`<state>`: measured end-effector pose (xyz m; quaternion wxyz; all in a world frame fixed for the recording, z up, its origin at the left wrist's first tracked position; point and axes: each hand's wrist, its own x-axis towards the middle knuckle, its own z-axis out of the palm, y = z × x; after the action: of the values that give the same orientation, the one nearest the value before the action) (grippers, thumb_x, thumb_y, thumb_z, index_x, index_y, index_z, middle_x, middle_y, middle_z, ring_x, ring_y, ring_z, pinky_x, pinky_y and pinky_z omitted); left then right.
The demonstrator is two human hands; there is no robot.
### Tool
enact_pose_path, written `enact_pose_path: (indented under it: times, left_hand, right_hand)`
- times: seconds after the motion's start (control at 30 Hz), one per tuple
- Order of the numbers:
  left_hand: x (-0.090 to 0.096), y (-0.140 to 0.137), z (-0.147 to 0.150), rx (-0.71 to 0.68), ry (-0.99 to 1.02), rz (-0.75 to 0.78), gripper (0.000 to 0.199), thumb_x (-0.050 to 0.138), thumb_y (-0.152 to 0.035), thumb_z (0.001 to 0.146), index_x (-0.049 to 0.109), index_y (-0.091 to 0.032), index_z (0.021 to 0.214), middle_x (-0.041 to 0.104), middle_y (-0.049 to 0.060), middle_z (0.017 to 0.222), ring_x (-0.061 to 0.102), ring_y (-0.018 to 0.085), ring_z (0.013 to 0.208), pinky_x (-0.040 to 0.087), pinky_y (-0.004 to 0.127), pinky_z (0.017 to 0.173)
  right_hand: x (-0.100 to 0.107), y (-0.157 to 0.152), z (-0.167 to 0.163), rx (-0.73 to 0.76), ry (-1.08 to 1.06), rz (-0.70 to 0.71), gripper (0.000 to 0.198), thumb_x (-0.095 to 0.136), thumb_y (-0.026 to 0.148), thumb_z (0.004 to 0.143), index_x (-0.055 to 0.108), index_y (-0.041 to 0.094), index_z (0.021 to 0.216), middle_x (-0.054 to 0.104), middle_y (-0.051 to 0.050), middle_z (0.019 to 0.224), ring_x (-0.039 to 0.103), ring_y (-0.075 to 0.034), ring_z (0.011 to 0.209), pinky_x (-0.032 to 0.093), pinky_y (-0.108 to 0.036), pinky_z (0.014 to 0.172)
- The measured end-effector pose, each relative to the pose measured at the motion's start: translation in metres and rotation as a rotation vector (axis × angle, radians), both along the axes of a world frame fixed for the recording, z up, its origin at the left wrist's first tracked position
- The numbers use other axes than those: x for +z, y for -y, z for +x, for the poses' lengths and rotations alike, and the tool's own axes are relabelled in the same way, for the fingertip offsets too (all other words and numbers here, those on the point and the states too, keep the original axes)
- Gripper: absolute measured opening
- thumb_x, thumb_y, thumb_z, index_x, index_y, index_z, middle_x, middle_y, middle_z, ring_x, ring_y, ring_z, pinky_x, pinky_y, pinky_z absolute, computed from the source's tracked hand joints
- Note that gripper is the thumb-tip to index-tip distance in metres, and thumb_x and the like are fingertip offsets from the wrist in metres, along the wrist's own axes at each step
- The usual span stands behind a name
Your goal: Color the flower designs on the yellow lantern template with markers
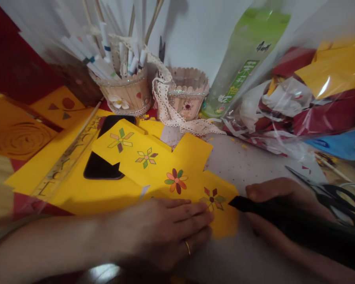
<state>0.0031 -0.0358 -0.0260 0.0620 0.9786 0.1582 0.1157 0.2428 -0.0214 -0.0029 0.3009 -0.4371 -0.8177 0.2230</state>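
My left hand [168, 228] lies flat, its fingers stretched over yellow paper [189, 152] decorated with several coloured paper-petal flowers. Its fingertips touch the lowest flower [213, 199], whose petals are red and green. My right hand [273, 193] is closed around a thick black pen-like tool [286, 217] with a slanted tip. That tip is at the right side of the same flower, over the paper's edge; whether it touches cannot be made out. Scissors [331, 197] with black handles lie beside my right hand. Under the upper left of the paper, a black phone [103, 169] is partly covered.
Behind stand a stick-covered pot [126, 96] of markers and a smaller pot [187, 104] draped with white lace [164, 92]. A green-labelled bottle [242, 59] leans at the back. Clear bags of paper scraps [319, 106] fill the right. A clear ruler [68, 157] lies left.
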Motion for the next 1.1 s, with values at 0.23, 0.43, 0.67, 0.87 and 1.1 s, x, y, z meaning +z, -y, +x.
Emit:
enact_pose_path:
  times: [0.23,0.43,0.67,0.87,1.1]
  left_hand:
    - [0.002,-0.002,-0.003,-0.007,-0.029,0.001,0.034,0.03,-0.02,0.094,0.051,-0.015,0.12,0.048,0.001,0.131,0.038,0.015,0.124,0.032,0.023,0.101]
    - [0.003,-0.003,-0.002,0.006,-0.011,0.011,0.034,0.029,-0.019,0.095,0.053,-0.016,0.118,0.049,0.0,0.13,0.04,0.013,0.123,0.033,0.022,0.101]
    - [0.002,-0.003,-0.003,0.006,-0.001,0.005,0.034,0.029,-0.019,0.095,0.053,-0.016,0.119,0.048,0.0,0.131,0.039,0.013,0.124,0.033,0.022,0.1]
    - [0.002,-0.002,-0.004,0.005,-0.02,0.015,0.033,0.03,-0.02,0.094,0.052,-0.017,0.119,0.047,0.0,0.132,0.036,0.013,0.126,0.034,0.022,0.1]
    - [0.003,-0.006,-0.004,-0.023,-0.045,0.01,0.036,0.027,-0.018,0.095,0.047,-0.013,0.124,0.042,0.002,0.136,0.034,0.014,0.127,0.034,0.023,0.101]
  right_hand:
    - [-0.013,-0.001,-0.007,0.113,0.062,-0.002,0.023,0.057,0.014,0.071,0.043,0.026,0.085,0.053,0.008,0.053,0.048,-0.008,0.035,0.041,-0.018,0.033]
    - [-0.013,-0.008,-0.01,0.246,0.051,0.11,0.022,0.051,0.009,0.07,0.041,0.025,0.081,0.051,0.006,0.055,0.05,-0.007,0.04,0.039,-0.016,0.037]
    - [-0.017,-0.01,-0.009,0.287,0.034,0.115,0.024,0.053,0.007,0.069,0.043,0.026,0.079,0.053,0.006,0.056,0.051,-0.008,0.041,0.035,-0.018,0.035]
    - [-0.016,-0.01,-0.007,0.294,0.059,0.091,0.024,0.054,0.007,0.069,0.044,0.026,0.08,0.053,0.006,0.057,0.053,-0.008,0.045,0.032,-0.018,0.037]
    - [-0.016,-0.015,-0.004,0.381,0.077,0.114,0.025,0.053,0.006,0.07,0.044,0.026,0.082,0.054,0.006,0.058,0.054,-0.009,0.049,0.031,-0.019,0.038]
